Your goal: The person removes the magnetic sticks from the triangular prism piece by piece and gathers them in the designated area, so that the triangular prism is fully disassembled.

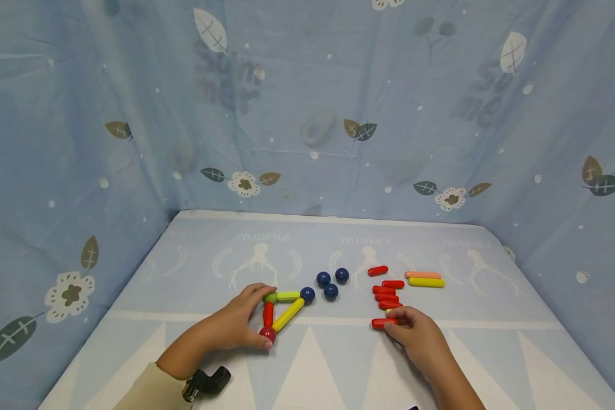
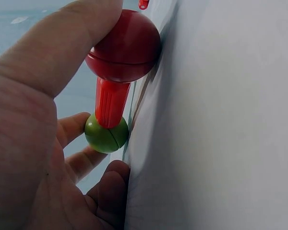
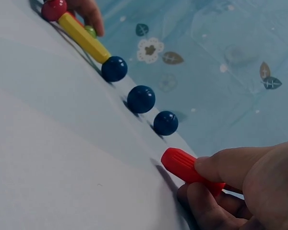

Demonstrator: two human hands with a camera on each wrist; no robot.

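A flat triangle of rods and balls lies on the table at centre left. Its corners are a red ball, a green ball and a blue ball. A short red rod, a yellow-green rod and a longer yellow rod link them. My left hand spans its left side, thumb against the red ball and fingers at the green one. Between thumb and fingers, my right hand pinches a loose red rod, low over the table.
Three loose blue balls sit right of the triangle. Several red rods lie beyond my right hand, with an orange rod and a yellow rod farther right. A patterned curtain encloses the table's back and sides.
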